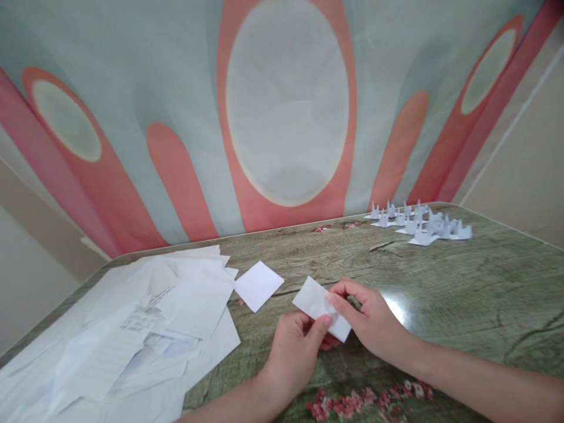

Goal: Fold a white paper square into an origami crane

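A small folded piece of white paper [314, 296] is held between both hands above the table, tilted, with one corner pointing away. My left hand [296, 349] pinches its near edge, the thumb on top and the other fingers underneath. From the right, my right hand [370, 317] grips the same paper with its thumb on the face and its fingers behind. Left of the hands, a white paper square [259, 285] lies flat on the table with a corner toward me.
A large loose heap of white sheets [207, 305], some printed, covers the left of the wood-patterned table [484, 294]. Several folded white paper figures with upright points [423, 235] stand at the back right. A patterned wall covering [286, 217] rises behind the table.
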A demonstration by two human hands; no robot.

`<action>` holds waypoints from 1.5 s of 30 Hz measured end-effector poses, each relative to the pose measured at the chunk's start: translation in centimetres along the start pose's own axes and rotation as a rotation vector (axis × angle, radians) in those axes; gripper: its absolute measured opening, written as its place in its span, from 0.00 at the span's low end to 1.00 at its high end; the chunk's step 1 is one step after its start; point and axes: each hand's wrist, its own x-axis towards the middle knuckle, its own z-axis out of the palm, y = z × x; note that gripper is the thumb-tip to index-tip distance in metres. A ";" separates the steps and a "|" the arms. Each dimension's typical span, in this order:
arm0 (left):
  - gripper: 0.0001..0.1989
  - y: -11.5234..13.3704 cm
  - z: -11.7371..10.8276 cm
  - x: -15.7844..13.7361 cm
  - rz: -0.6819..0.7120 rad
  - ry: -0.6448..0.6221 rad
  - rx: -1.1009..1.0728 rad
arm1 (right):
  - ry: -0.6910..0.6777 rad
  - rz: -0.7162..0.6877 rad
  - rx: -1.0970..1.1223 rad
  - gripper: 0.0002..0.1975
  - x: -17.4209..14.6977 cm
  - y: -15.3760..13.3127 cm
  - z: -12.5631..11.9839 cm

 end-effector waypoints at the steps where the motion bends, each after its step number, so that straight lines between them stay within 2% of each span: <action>1: 0.21 -0.1 0.0 0.0 0.010 0.002 0.006 | 0.004 0.000 0.001 0.10 0.0 0.0 0.0; 7: 0.18 -0.3 -0.2 -0.1 0.083 -0.056 0.129 | 0.040 -0.006 0.019 0.10 0.0 -0.4 0.0; 12: 0.17 0.2 0.1 -0.7 0.103 -0.114 0.162 | 0.055 0.046 0.072 0.11 0.0 -0.6 0.0; 19: 0.15 0.4 0.1 -1.0 0.145 -0.123 0.229 | 0.073 0.066 0.123 0.11 0.3 -0.3 0.2; 26: 0.15 -0.5 -0.1 -0.9 0.164 -0.158 0.194 | 0.088 0.094 0.125 0.12 0.3 0.1 0.2; 32: 0.18 -0.3 -0.3 -0.9 0.137 -0.205 0.158 | 0.071 0.081 0.143 0.12 0.2 0.1 0.2; 35: 0.20 -0.3 -0.5 -0.5 0.123 -0.185 0.104 | 0.051 0.114 0.173 0.12 0.1 0.1 0.2; 41: 0.22 -0.9 -0.6 0.3 0.120 -0.017 -0.012 | -0.009 0.131 0.207 0.12 -0.1 -0.3 0.3; 45: 0.23 -0.8 -0.6 0.2 0.125 -0.044 -0.049 | -0.016 0.135 0.207 0.12 -0.1 -0.1 0.3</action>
